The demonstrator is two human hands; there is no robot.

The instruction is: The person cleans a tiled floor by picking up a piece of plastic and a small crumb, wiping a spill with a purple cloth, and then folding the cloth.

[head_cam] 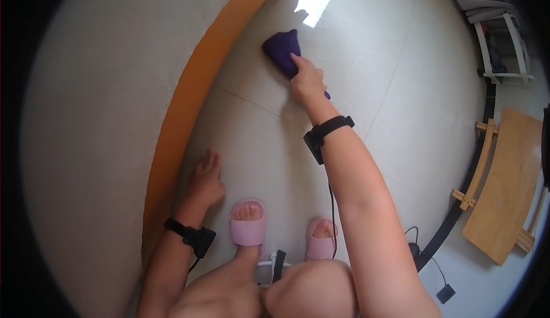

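My right hand (308, 79) is closed around the handle of a dark purple hand brush (281, 51), with the handle's end showing behind my palm. The brush's flared head points away from me, low over the pale tiled floor (365, 60); whether it touches the floor I cannot tell. My left hand (207, 178) is lower down at the left, next to an orange-brown baseboard (189, 86). It holds nothing, and its fingers reach forward with the thumb apart. Black straps with small boxes circle both wrists.
Pink slippers (248, 228) are on my feet, below my hands. A thin black cable (331, 215) runs down beside my right arm. Along the right side are a low wooden table (505, 180), a white-framed rack (509, 47) with grey fabric on top, and a black adapter (446, 293).
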